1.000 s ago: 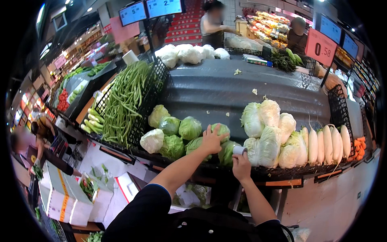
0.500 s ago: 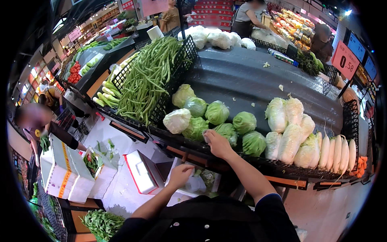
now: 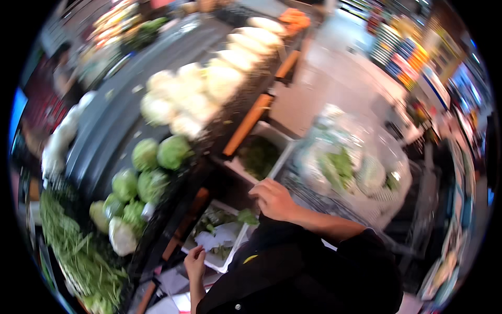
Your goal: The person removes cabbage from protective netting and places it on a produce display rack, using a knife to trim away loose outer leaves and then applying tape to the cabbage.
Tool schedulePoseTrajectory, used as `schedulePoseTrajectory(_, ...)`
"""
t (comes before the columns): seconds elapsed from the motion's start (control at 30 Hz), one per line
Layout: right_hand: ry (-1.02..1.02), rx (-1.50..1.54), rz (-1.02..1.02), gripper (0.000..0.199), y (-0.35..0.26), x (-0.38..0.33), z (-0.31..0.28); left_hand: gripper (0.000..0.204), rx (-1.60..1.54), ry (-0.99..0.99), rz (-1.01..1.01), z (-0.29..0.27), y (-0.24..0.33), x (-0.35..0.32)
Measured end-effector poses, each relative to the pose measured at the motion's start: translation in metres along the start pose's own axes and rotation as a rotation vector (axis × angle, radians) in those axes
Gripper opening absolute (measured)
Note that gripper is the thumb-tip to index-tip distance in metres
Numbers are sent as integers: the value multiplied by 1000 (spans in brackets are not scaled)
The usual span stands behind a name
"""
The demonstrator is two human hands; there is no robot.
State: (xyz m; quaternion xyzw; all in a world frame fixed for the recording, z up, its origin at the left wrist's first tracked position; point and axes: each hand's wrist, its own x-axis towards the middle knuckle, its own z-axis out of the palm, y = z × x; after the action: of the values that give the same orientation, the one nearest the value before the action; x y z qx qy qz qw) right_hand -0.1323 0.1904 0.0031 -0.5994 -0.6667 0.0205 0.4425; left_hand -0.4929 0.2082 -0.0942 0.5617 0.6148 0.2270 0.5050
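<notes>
My right hand is held in front of my body, off the shelf, fingers loosely bent and nothing visible in them. Lower left, my left hand hangs beside a white bin with leaves and a pale plastic bag inside. Its fingers are loosely curled, and I see nothing in them. Left of my hands, round green cabbages are grouped on the dark sloping shelf. A small whitish, shiny thing rests against the cabbages at the shelf's front edge; blur hides what it is.
Long green beans lie lower left. Pale napa cabbages and white radishes line the shelf's far end. Another white bin with dark greens stands below the shelf. At right, a large clear bag of vegetables sits beside my right arm.
My view has turned to the right. My right hand has left the cabbages and drawn back off the shelf. The large clear bag at the right has come into view.
</notes>
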Motion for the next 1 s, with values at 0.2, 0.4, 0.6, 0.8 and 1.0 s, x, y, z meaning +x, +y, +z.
schedulePoseTrajectory(0.2,609,-404,500,20,60,-126,-158,25,0,-147,153,27,27,27)
schedulePoseTrajectory(0.4,375,-816,1160,50,156,-210,-265,25,16,-324,62,102,101,17)
schedulePoseTrajectory(0.6,317,-404,1525,103,239,-225,-292,27,-271,-871,80,226,225,-2)
schedulePoseTrajectory(0.8,402,35,1515,116,266,-232,-306,46,-261,-1426,-176,396,280,-13)
schedulePoseTrajectory(1.0,495,-178,1381,95,239,-221,-284,48,-299,-1355,-565,537,270,-21)
